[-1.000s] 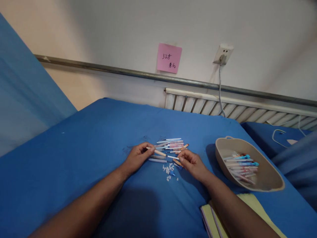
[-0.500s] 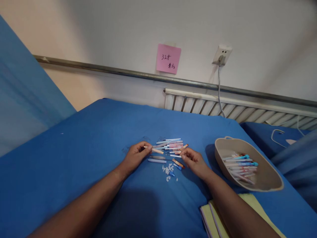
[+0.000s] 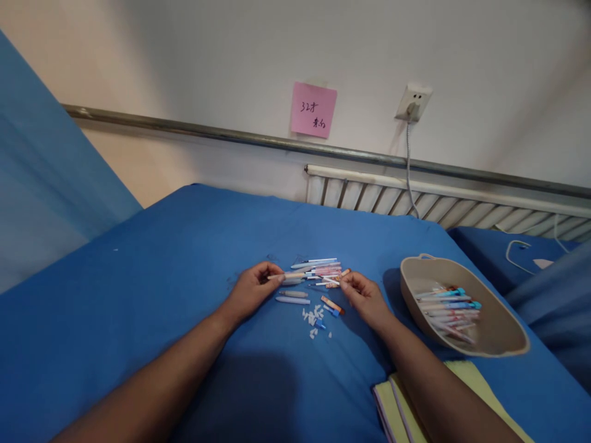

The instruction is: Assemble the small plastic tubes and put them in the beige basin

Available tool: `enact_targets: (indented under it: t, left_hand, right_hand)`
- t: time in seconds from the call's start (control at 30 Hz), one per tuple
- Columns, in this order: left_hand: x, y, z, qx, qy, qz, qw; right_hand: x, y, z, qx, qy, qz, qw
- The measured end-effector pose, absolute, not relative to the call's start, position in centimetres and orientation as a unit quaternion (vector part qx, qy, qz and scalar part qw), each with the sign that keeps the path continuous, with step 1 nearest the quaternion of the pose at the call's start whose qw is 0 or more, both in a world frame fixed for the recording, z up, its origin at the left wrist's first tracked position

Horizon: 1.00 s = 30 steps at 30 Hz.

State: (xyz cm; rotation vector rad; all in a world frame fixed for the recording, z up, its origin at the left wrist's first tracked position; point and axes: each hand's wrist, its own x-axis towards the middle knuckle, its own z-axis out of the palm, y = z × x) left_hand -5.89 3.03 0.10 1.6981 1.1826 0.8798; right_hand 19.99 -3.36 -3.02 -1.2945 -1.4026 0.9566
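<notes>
My left hand [image 3: 258,283] is closed, pinching a peach pen barrel [image 3: 292,275] that points right. My right hand [image 3: 364,294] pinches the right end of a white pen refill [image 3: 329,280]. The refill's other end is close to the barrel's right end; I cannot tell whether it is inside. Around and beneath lie more refills, pink-patterned pen parts [image 3: 329,269] and pale barrels. Nearer me are a grey pen barrel [image 3: 294,294], a pale lilac barrel [image 3: 292,300], an orange pen part [image 3: 332,305], blue pieces [image 3: 320,323] and small white bits [image 3: 311,316].
A beige basket [image 3: 501,332] at the right holds several pens [image 3: 450,307]. A folded yellow-green cloth [image 3: 401,409] lies under my right forearm. Behind the blue-covered bed [image 3: 184,246] are a white radiator [image 3: 360,194], a metal pipe [image 3: 231,135] and a plugged-in cord [image 3: 409,160].
The peach barrel has swung up from a downward slant to nearly level. My right hand has shifted slightly, and the refill in it now tilts up toward the barrel's end.
</notes>
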Motion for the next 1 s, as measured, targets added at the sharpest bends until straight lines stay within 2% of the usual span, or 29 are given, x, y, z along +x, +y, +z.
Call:
enact_targets:
  t: [0.13, 0.27, 0.6, 0.8, 1.0]
  left_hand:
    - [-5.5, 2.3, -0.2, 0.774, 0.455, 0.275, 0.345]
    - [-5.7, 2.5, -0.1, 0.771, 0.474, 0.295, 0.307]
    - [-5.6, 3.8, -1.0, 0.590, 0.512, 0.432, 0.450]
    - [-5.3, 3.7, -1.3, 0.582, 0.499, 0.424, 0.482]
    - [-5.1, 3.5, -1.0, 0.581, 0.500, 0.424, 0.483]
  right_hand:
    - [20.1, -3.2, -3.0, -0.552, -0.579, 0.361, 0.479]
    - [20.8, -3.0, -3.4, -0.557, -0.615, 0.333, 0.448]
    - [21.7, -3.0, -3.9, -0.592, -0.719, 0.215, 0.295]
    - [22.0, -2.6, -3.8, -0.622, -0.709, 0.140, 0.302]
    - [22.2, -2.0, -4.0, -0.625, -0.712, 0.137, 0.291]
